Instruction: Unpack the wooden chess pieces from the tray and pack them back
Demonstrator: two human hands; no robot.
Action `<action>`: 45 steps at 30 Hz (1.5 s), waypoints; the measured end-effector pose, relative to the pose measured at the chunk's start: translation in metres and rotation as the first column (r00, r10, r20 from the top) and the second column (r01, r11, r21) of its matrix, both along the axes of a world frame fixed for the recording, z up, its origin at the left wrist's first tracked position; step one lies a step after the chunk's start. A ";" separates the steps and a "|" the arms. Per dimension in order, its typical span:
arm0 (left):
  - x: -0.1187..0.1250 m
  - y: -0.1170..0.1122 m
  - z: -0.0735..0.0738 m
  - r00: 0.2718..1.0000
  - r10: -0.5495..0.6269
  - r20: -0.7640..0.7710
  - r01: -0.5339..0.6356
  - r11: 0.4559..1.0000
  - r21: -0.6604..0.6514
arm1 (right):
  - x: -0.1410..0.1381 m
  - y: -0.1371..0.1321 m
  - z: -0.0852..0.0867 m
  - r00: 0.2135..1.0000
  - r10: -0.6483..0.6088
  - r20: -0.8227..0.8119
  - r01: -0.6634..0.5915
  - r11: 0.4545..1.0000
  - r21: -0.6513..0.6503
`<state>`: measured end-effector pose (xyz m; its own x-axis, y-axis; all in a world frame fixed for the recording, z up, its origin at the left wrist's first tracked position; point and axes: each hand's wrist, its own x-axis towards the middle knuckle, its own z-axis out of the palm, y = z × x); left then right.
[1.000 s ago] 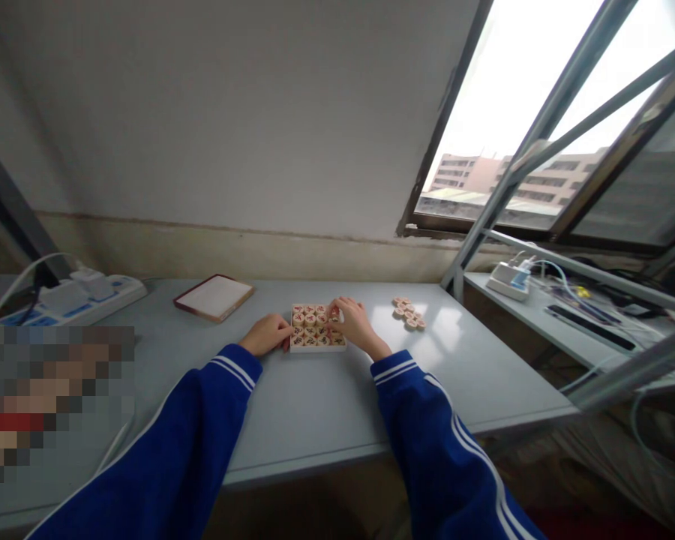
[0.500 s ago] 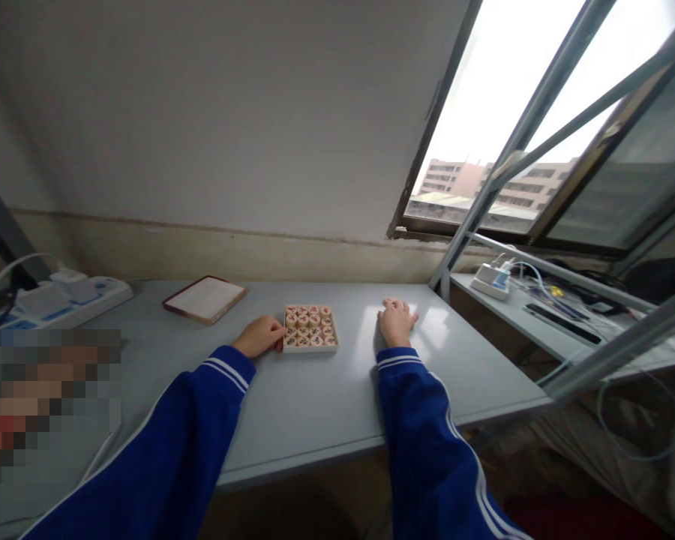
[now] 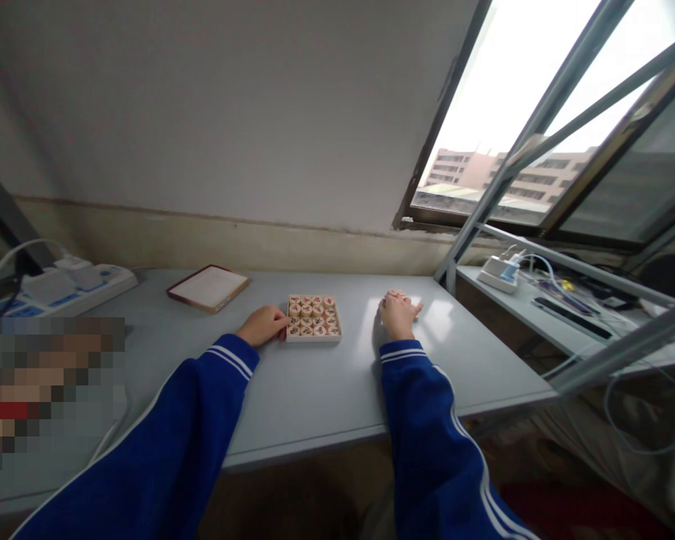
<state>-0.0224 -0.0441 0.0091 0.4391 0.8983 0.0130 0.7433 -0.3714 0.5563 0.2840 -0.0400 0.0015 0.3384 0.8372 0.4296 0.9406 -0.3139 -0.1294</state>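
Observation:
A shallow white box (image 3: 313,340) filled with round wooden Chinese chess pieces (image 3: 307,321) lies on the grey table. Red or dark characters mark the tops of the pieces, and some sit higher than others. My left hand (image 3: 263,325) rests at the box's left wall, its fingers curled and closed against that side. Farther right, apart from the box, my right hand (image 3: 398,313) is palm down at the table surface. One finger sticks out to its right; the others reach forward, and whatever lies under the palm is hidden.
A flat lid or tray (image 3: 209,288) with a brown rim lies at the back left. Power strips stand at the left (image 3: 61,289) and on the neighbouring desk (image 3: 498,274). A metal frame (image 3: 498,187) slants beside the table's right edge; the wall (image 3: 225,135) rises behind.
The view has tilted slightly, so the table and box appear a little higher. My right hand's fingers look more drawn together; my left hand stays at the box's side.

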 end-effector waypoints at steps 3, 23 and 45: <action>0.000 0.000 0.000 1.000 -0.001 0.004 0.001 1.000 -0.002 | -0.003 -0.002 0.003 0.998 0.056 0.000 -0.056 0.998 -0.041; 0.001 -0.002 0.003 1.000 0.010 -0.014 -0.010 1.000 -0.027 | -0.054 -0.002 0.010 0.676 0.715 -0.180 -0.701 0.699 0.145; -0.001 0.000 -0.002 1.000 0.006 0.013 -0.006 1.000 0.012 | -0.006 -0.017 0.017 0.994 -0.016 0.107 0.023 0.998 -0.062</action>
<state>-0.0233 -0.0438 0.0072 0.4336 0.9007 0.0292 0.7384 -0.3736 0.5614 0.2780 -0.0568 0.0188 0.3100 0.8575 0.4106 0.9416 -0.3365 -0.0080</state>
